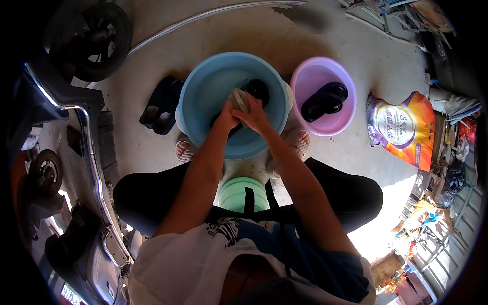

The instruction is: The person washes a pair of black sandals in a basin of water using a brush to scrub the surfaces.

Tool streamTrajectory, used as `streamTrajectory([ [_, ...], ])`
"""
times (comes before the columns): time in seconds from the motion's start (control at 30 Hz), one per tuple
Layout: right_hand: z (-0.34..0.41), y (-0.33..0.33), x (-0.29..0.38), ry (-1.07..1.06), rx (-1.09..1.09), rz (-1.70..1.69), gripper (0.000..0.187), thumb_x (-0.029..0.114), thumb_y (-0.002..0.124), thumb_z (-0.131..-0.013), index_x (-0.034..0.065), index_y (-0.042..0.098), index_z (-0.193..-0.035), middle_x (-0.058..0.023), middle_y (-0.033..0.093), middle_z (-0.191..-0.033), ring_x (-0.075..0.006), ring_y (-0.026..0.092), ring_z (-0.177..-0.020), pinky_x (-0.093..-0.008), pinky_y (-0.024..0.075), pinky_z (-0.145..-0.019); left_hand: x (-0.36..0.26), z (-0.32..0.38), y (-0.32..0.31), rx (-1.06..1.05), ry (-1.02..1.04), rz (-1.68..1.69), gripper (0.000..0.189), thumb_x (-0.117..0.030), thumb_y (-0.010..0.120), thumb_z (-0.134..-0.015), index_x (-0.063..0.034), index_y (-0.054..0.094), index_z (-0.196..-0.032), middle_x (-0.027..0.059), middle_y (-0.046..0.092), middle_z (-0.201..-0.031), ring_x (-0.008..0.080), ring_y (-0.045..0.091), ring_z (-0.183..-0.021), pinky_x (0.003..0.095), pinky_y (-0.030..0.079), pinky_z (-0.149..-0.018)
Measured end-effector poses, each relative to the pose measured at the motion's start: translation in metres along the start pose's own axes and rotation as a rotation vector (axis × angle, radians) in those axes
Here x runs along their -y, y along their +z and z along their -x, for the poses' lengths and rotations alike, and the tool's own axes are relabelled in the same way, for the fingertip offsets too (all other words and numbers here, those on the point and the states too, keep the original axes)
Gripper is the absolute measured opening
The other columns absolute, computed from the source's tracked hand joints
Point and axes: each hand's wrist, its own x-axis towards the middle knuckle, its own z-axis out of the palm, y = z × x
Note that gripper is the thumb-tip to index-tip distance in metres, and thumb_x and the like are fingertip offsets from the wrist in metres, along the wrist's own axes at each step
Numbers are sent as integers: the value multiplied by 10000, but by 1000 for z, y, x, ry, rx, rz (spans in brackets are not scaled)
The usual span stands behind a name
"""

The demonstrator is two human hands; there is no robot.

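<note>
Both my hands are inside a light blue plastic basin (206, 76) that stands between my feet. My left hand (226, 115) and my right hand (254, 115) close together around a beige-grey object (239, 100) with a paler stripe. Whether it is a brush or part of a shoe, I cannot tell. Just beyond my right hand lies a black item of footwear (258, 89), partly hidden by the fingers. More black material (233, 129) shows beneath my wrists.
A pink basin (324, 131) at the right holds black slippers (325, 102). Dark shoes (162, 105) stand left of the blue basin. A detergent bag (400, 127) lies farther right. Below me is a green bucket-like seat (232, 194). A vehicle with a wheel (124, 38) borders the left.
</note>
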Motion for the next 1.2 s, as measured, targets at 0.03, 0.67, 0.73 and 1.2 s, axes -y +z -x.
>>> streamTrajectory([
  [0.03, 7, 5, 5, -13, -38, 10, 858, 493, 711, -667, 144, 368, -1373, -211, 472, -1091, -379, 462, -1061, -429, 412, -911, 1, 5, 4, 29, 30, 21, 373, -317, 330, -973, -72, 460, -1222, 106, 512, -1204, 263, 484, -1134, 401, 379, -994],
  [0.67, 47, -28, 83, -217, -94, 1, 627, 379, 778, -644, 113, 594, -1181, -149, 602, -1015, -255, 613, -922, -338, 475, -810, 33, 70, 8, -91, 616, -1623, 435, -277, 494, -931, -67, 440, -1308, 90, 453, -1338, 220, 438, -1215, 341, 379, -948],
  [0.73, 61, -29, 95, -293, -77, 234, 595, 396, 760, -639, 145, 616, -1160, -150, 553, -1009, -319, 578, -943, -378, 457, -854, 50, 90, 30, -60, 793, -1304, 388, -217, 523, -913, -21, 469, -1243, 157, 489, -1283, 288, 461, -1184, 391, 387, -940],
  [1.2, 38, -81, 49, 34, -245, -907, 584, 332, 698, -796, 151, 448, -1291, -10, 582, -1060, -158, 579, -961, -361, 513, -665, 16, 143, 70, 191, 648, -142, 336, -173, 452, -961, -95, 480, -1286, 39, 506, -1242, 185, 467, -1162, 305, 315, -1013],
])
